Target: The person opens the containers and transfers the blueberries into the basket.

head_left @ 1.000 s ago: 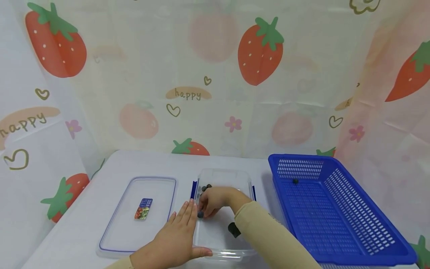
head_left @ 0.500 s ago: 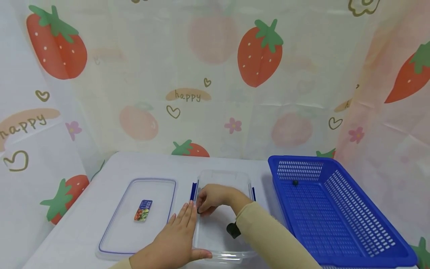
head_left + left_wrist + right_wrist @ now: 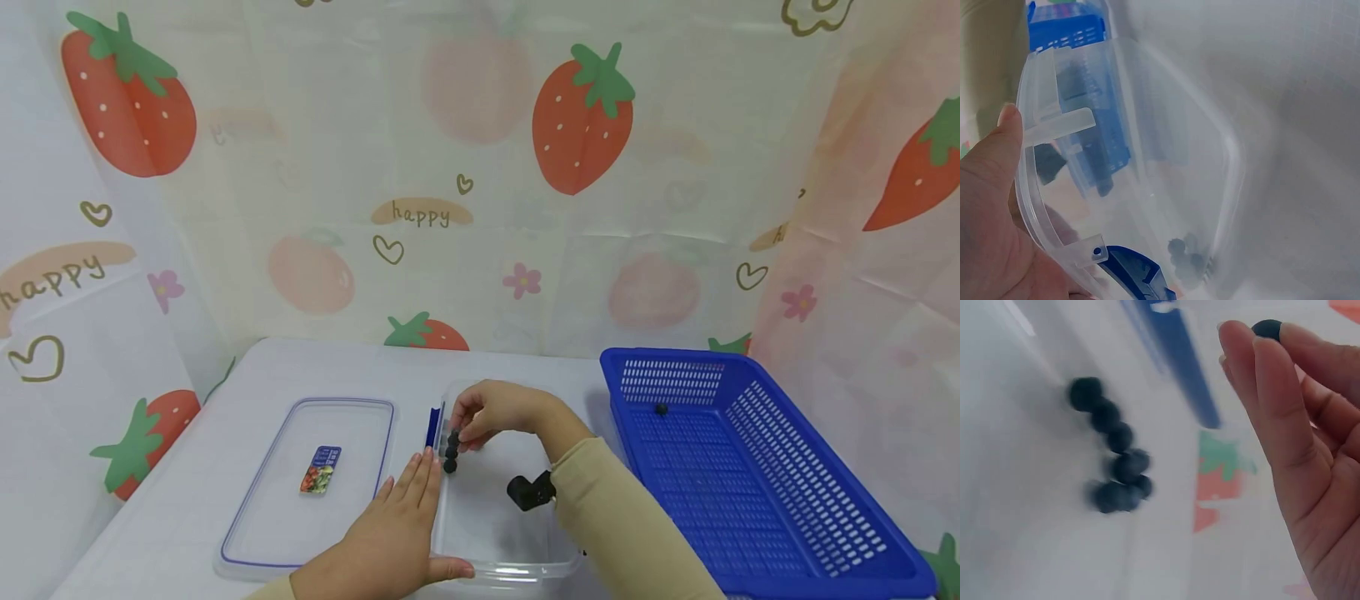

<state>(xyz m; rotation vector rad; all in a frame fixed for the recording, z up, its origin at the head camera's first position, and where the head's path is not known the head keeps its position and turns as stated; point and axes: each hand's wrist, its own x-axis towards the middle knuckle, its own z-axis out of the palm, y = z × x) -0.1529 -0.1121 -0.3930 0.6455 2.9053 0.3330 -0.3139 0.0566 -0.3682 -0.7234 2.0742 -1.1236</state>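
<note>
A small dark blueberry [image 3: 1266, 328] sits pinched at the fingertips [image 3: 1244, 350] of a person's right hand [image 3: 491, 412], lifted above the left half of a clear plastic container [image 3: 498, 567] on a white desk [image 3: 247, 375]. Below the hand, a cluster of dark blueberries [image 3: 451, 450] lies on the container's floor against its left wall, beside a blue side clip [image 3: 432, 425]; the right wrist view shows the berries [image 3: 1113, 456] strung in a loose line, slightly blurred. The right grip is closed on the single berry, thumb and fingers meeting round it.

The left hand [image 3: 390, 533] lies flat along the container's left wall at the near corner, fingers straight and pointing away from the person, thumb hooked over the front rim. The left wrist view shows that thumb [image 3: 997, 156] pressed against the clear rim. This grip is relaxed, bracing the box rather than clasping it.

A black wrist-worn device [image 3: 528, 492] hangs at the cuff of the beige right sleeve [image 3: 622, 525], over the container. To the left of the box lies its clear lid [image 3: 300, 533], edged in blue, with a small coloured label [image 3: 321, 467] on it. To the right stands a blue perforated basket [image 3: 825, 533] with one dark berry [image 3: 661, 408] inside near its far end. Behind hangs a strawberry-print backdrop [image 3: 480, 167].
</note>
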